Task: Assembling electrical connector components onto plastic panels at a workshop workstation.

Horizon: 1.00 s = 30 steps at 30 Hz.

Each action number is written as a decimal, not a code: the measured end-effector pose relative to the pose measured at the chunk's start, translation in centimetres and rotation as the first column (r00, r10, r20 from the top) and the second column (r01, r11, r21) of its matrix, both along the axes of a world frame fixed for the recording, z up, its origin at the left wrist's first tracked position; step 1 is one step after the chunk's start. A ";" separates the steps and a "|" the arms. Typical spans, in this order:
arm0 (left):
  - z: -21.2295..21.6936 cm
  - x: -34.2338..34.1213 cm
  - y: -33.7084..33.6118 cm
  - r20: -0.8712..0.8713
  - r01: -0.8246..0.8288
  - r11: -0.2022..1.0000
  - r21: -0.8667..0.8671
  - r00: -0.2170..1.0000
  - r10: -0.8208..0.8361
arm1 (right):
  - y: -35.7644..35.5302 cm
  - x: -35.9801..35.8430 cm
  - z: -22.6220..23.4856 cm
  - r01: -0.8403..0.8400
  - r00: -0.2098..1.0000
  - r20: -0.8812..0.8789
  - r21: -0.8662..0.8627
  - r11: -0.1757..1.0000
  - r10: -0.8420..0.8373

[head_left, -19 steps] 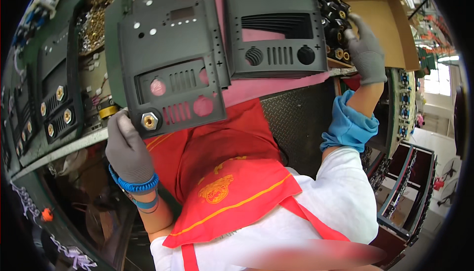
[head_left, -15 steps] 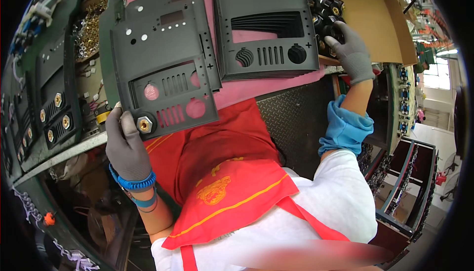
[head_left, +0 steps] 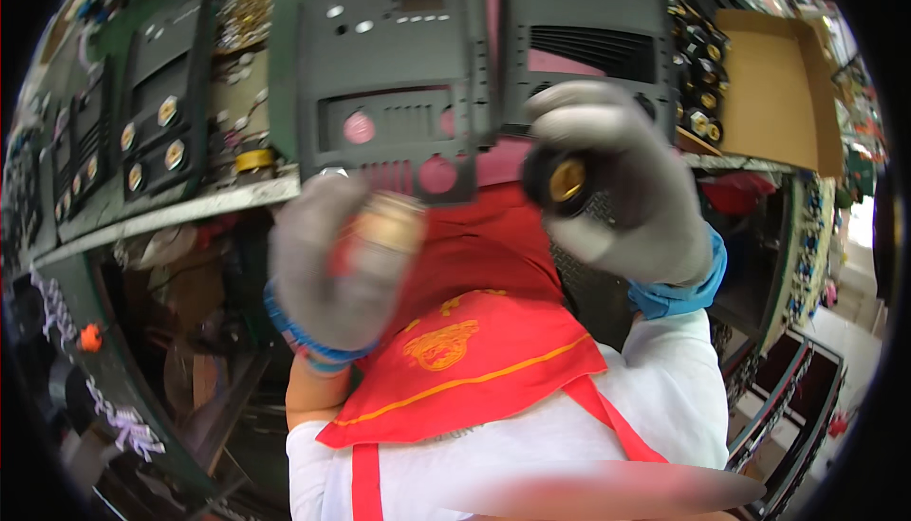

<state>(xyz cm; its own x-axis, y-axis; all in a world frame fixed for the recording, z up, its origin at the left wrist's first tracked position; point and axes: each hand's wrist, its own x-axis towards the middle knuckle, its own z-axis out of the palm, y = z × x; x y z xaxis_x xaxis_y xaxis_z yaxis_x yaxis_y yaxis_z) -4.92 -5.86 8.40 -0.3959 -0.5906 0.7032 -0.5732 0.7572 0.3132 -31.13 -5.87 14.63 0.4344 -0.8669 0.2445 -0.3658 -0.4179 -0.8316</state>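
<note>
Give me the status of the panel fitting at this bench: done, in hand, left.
Done: finished-looking dark panels with brass fittings lie at the left. In hand: the grey-gloved right hand holds a black round socket with a brass centre; the grey-gloved left hand holds a blurred brass part. Left: the dark grey perforated panel shows empty round holes.

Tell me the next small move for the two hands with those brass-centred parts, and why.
Probably bring the left hand and its brass fitting across to meet the black round part with the brass centre in the right hand. Both parts are raised in front of the chest, apart, above the grey panel, so joining them looks likeliest.
</note>
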 end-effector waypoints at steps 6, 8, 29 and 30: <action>-1.2 -1.0 0.7 -0.409 0.247 0.941 0.230 0.902 -0.137 | -0.1 4.6 -3.0 -0.176 0.859 0.486 0.573 0.800 -0.159; -1.7 -0.4 1.1 -0.544 0.302 0.891 0.338 0.835 -0.077 | 0.1 5.7 -3.7 -0.148 0.832 0.498 0.624 0.767 -0.244; -7.3 0.3 4.2 -0.803 0.988 0.101 -0.117 -0.154 0.575 | -3.6 7.1 -4.3 -0.233 0.973 -0.110 -0.433 0.871 0.205; -6.6 0.5 3.5 -0.843 0.978 0.129 -0.164 -0.207 0.497 | -4.1 5.9 -4.1 -0.099 0.991 -0.125 -0.460 0.882 0.046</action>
<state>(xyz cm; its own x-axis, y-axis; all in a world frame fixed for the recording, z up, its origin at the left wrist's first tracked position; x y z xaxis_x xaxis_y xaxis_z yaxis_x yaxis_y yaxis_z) -4.38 -2.35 1.80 -0.4764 -0.8764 0.0701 0.8678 -0.4558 0.1979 -25.20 -10.01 10.55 0.5380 -0.6305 0.5596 -0.3953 -0.7750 -0.4931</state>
